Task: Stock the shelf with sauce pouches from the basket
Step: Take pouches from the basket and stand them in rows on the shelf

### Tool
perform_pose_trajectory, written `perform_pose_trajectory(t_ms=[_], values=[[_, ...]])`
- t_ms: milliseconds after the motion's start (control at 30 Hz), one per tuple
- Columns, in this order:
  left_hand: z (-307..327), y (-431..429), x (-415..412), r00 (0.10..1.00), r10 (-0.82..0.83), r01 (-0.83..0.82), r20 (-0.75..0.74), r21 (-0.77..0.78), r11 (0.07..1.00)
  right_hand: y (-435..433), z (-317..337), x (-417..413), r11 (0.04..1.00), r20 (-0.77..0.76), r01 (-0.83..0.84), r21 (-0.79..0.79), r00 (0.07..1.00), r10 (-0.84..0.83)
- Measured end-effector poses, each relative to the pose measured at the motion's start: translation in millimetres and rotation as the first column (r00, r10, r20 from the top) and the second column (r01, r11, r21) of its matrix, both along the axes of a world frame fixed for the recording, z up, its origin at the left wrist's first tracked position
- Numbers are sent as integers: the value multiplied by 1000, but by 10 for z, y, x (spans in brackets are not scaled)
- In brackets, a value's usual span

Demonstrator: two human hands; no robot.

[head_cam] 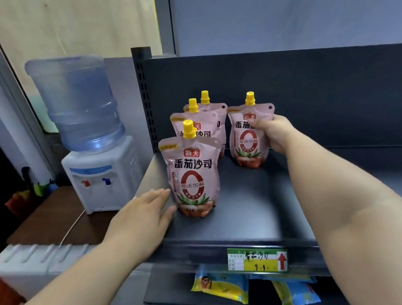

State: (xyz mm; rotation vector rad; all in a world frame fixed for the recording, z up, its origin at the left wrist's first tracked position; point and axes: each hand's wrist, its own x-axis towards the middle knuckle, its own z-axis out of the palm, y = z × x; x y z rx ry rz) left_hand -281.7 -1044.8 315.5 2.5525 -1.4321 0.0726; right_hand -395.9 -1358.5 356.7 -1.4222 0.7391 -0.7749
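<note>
Several pink sauce pouches with yellow caps stand upright on the dark shelf (251, 213). The front pouch (193, 177) stands near the shelf's left edge, with two more pouches (199, 126) lined up behind it. A separate pouch (248, 139) stands to the right, and my right hand (275, 135) grips its right side. My left hand (147, 219) lies flat on the shelf, fingers apart, its fingertips just touching the front pouch's lower left side. The basket is out of view.
A water dispenser (104, 178) with a blue bottle (79, 103) stands on a brown table left of the shelf. A green and yellow price tag (257, 259) hangs on the shelf's front edge. Yellow-blue packets (221, 288) lie on the shelf below.
</note>
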Motion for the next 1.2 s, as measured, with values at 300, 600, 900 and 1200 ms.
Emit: perform_pose_trajectory(t_ms=[300, 600, 900, 1200], values=[[-3, 17, 11, 999, 31, -31, -9, 16, 999, 39, 73, -145, 994, -78, -16, -112, 997, 7], [106, 117, -8, 1000, 25, -24, -18, 41, 999, 549, 271, -582, 855, -383, 52, -516, 879, -285], [250, 354, -160, 995, -77, 76, 68, 27, 997, 1601, 465, -808, 647, -516, -194, -738, 781, -353], [-20, 738, -471, 959, -254, 259, 123, -26, 965, 2733, -125, -902, 515, -595, -392, -762, 739, -317]])
